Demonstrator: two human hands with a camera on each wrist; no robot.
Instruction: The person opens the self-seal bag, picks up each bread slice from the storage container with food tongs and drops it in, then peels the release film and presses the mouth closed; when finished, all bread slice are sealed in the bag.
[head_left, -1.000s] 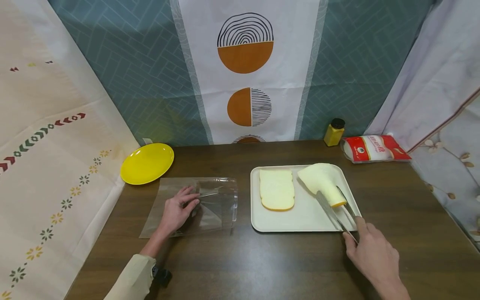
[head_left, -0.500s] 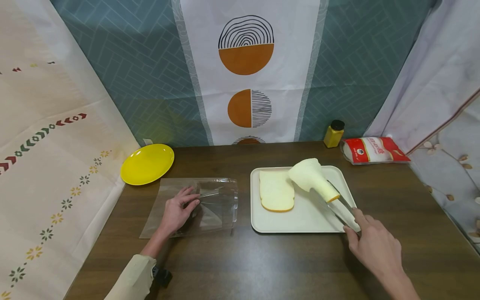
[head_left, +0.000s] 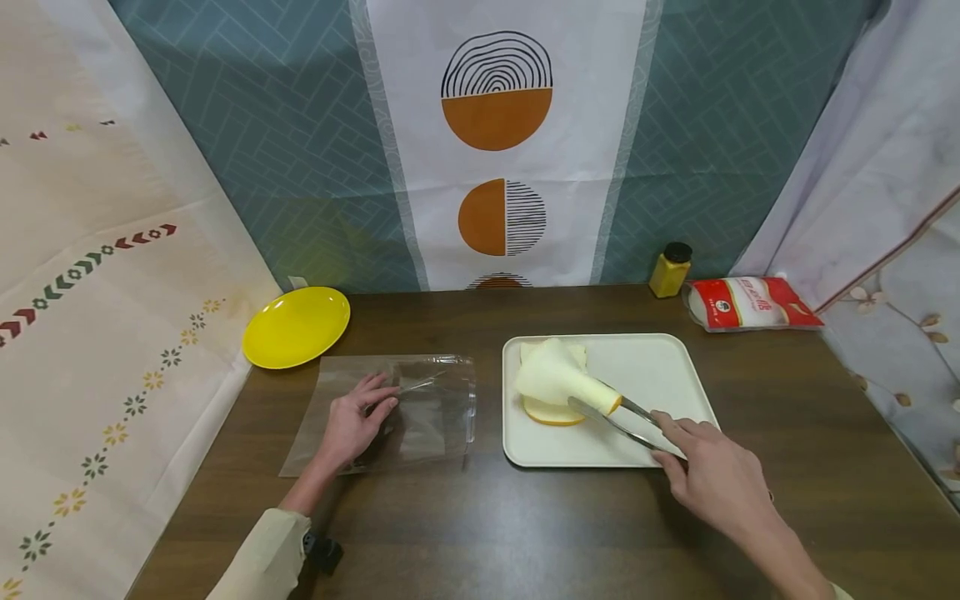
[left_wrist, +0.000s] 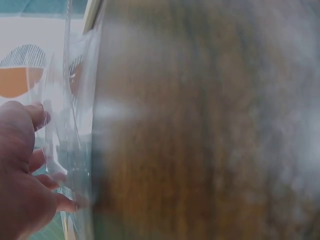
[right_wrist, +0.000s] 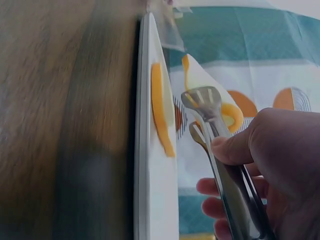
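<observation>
Evidently, in the head view, a folded bread slice [head_left: 562,383] is held in metal tongs [head_left: 592,412] above the flat slice [head_left: 549,413] at the left end of the white tray [head_left: 645,354], which is set on the desk [head_left: 480,533]. The tongs are gripped by the fingers of the right hand [head_left: 720,479]. The folded slice's long axis is laid aslant: its rolled, crusted end is pointed near and right, toward the tongs, while its broad end is spread to the far left. Light, soft, easily torn bread should be expected, best taken at the crusted edge with little squeeze. The clear bag [head_left: 431,425] is touched by the left hand [head_left: 356,425]; it will likely prove thin and slippery.

In the left wrist view, fingers are seen bent against creased film; whether it is pinched or merely pressed cannot be told.

In the right wrist view, the tongs are clasped between thumb and curled fingers, and the slice is nipped near its curled crust. A gap is seen between it and the flat slice
</observation>
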